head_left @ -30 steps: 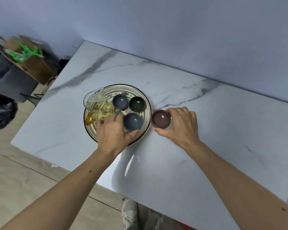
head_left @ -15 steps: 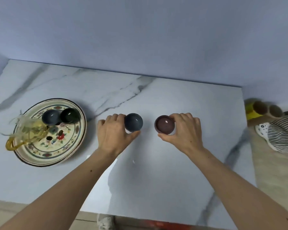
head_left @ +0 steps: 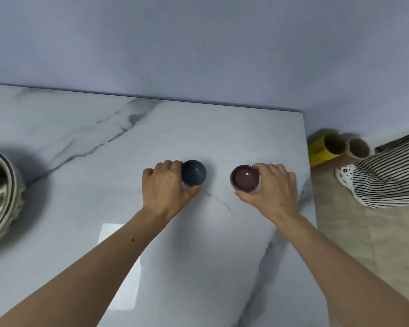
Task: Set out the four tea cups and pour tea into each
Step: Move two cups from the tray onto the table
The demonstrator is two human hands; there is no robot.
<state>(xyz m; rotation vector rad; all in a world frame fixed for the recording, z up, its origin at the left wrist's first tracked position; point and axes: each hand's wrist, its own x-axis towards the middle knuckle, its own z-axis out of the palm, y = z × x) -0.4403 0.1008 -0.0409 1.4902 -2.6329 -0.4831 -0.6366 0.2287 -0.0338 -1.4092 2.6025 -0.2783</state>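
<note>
- Setting out of the cups is the step in hand: two of the four cups stand on the marble surface (head_left: 198,267), each with a hand on it.
- Left hand (head_left: 164,188): fingers curled closed around the far-left side of the blue-grey cup (head_left: 193,173), thumb at its near side. Cup upright; its base appears to rest on the surface.
- Right hand (head_left: 273,188): fingers wrapped over the far-right rim of the maroon cup (head_left: 245,178), thumb below it. Cup upright, apparently seated.
- The two cups are near one another, apart, lying between the two sets of fingers.
- Patterned plate (head_left: 8,192) lies well to the left of the left fingers, cut off by the frame edge; its contents cannot be made out.
- Judgement: the next move calls for releasing both cups without tipping them, then reaching left for the remaining two. No tea seen in either cup; pouring is not yet begun.
</note>
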